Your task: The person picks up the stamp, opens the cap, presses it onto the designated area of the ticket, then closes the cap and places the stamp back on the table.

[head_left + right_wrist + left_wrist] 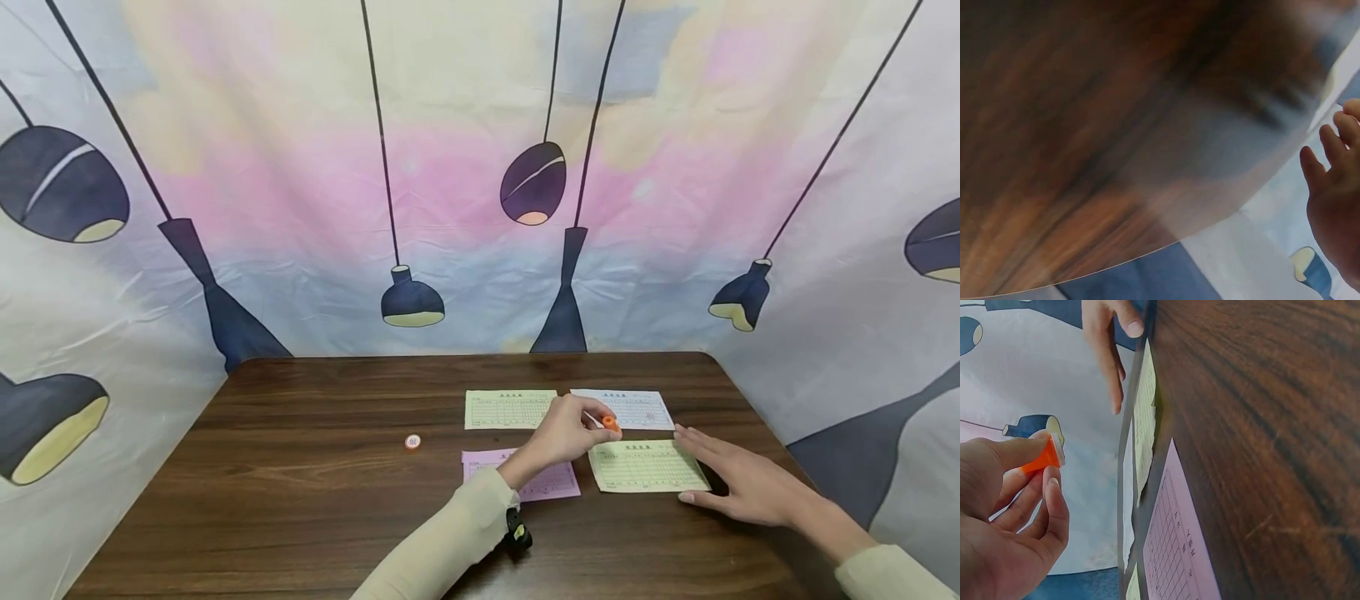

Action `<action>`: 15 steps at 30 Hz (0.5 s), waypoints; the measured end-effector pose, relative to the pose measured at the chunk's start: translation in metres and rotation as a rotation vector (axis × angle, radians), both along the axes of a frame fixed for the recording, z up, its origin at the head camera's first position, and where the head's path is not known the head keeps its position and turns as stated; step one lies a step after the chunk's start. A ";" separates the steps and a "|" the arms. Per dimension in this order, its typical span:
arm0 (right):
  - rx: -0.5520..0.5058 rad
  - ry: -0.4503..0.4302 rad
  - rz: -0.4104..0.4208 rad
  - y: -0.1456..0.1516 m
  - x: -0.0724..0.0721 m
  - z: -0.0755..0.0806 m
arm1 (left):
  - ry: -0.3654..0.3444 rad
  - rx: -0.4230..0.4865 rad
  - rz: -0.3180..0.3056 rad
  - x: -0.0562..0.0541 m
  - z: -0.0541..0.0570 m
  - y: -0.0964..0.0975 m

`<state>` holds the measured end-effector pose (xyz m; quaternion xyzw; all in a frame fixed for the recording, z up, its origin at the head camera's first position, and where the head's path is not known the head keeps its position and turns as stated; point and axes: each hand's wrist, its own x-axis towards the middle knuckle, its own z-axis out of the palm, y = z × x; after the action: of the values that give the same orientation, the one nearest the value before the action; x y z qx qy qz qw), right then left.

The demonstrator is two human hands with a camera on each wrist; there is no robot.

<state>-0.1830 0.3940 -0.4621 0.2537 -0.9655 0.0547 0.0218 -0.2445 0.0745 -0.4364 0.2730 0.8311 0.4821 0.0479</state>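
My left hand [564,429] pinches a small orange stamp [1046,456] with a white rim between thumb and fingertips. In the head view it is above the gap between the white form [622,406] and the near green form [648,468]. A small red mark shows on the white form's lower right. My right hand [750,483] lies with fingers extended at the right edge of the near green form. Under my left forearm is a pink form [551,483], partly covered by the sleeve. The far green form [502,410] lies beyond it.
A round orange-and-white cap [412,442] with a printed face sits left of the papers on the brown wooden table [300,483]. Behind the table hangs a cloth [465,192] printed with lamps. A black strap [516,533] is on my left wrist.
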 end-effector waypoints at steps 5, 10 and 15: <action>0.017 0.032 0.002 0.006 0.002 -0.008 | -0.005 -0.002 -0.003 0.002 -0.001 0.001; 0.000 0.024 -0.005 0.008 0.002 -0.011 | -0.015 0.000 -0.005 0.002 -0.001 0.003; -0.003 -0.004 -0.008 0.008 0.002 -0.011 | -0.028 0.007 -0.011 0.004 -0.002 0.007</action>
<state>-0.1806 0.4020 -0.4732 0.2498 -0.9664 0.0567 0.0204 -0.2407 0.0813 -0.4381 0.2708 0.8271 0.4887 0.0613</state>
